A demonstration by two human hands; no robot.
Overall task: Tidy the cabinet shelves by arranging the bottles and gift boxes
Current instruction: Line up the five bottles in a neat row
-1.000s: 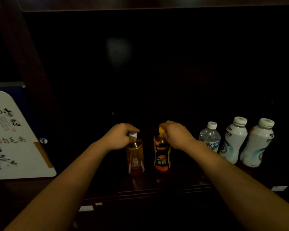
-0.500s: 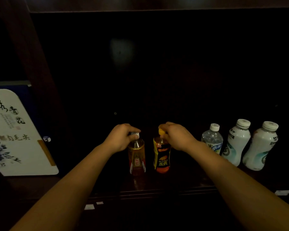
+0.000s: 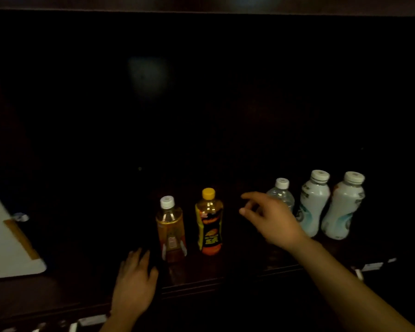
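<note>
On the dark shelf, both hands have let go of the caps they gripped before. The tea bottle stands just left of the yellow-capped bottle. The left hand lies low beside the tea bottle, fingers loosely apart. The right hand hovers right of the yellow-capped bottle, fingers spread, empty.

- One view only, from the person's head, so no second view shares the scene.
- It looks forward and down into a dark cabinet shelf, whose front edge crosses the lower frame.
- It sits close: both forearms enter from the bottom, and the bottles stand at mid-height.
- A white box is cut by the left edge.
- The wide lens seems to tilt the outer bottles; the shelf's depth is lost in darkness.
</note>
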